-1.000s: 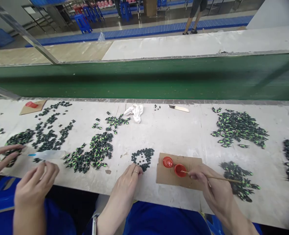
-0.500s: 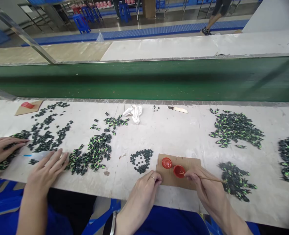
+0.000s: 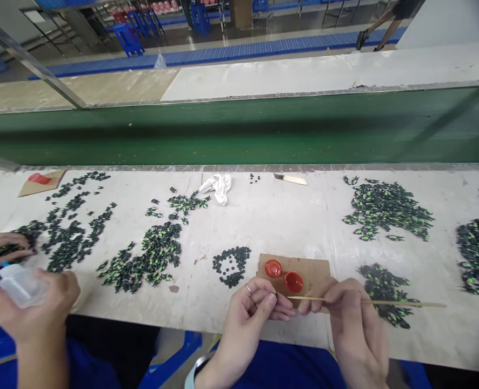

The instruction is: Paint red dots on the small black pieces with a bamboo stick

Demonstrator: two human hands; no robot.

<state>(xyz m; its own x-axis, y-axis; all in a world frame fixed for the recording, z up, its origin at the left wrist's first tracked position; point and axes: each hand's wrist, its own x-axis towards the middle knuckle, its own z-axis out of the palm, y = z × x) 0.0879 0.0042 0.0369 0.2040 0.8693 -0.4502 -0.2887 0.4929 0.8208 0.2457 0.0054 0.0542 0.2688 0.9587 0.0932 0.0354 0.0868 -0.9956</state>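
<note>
- Beyond the pale tabletop, a green strip runs across at twelve o'clock; all clock directions are taken from the open red pot.
- At nine o'clock, by the far left edge, a co-worker's hands are at work: one lies among dark pieces, its grip unclear, and the other is closed around a clear bottle.
- At ten o'clock, a red cup lies on a scrap of cardboard.
- Nearer along nine o'clock, a heap of black-and-green pieces spreads out.
- At eleven o'clock lies a crumpled white cloth.
- Just past nine o'clock, small black discs form a rough ring.
- At eight o'clock, the left hand pinches a small dark piece between thumb and fingers; it is too small to make out.
- Under the pot lies a brown cardboard sheet, with a red lid at ten o'clock.
- At four o'clock, the right hand grips a thin wooden stick, its tip just beside the dark piece.
- More black-and-green heaps sit at two and three o'clock.
</note>
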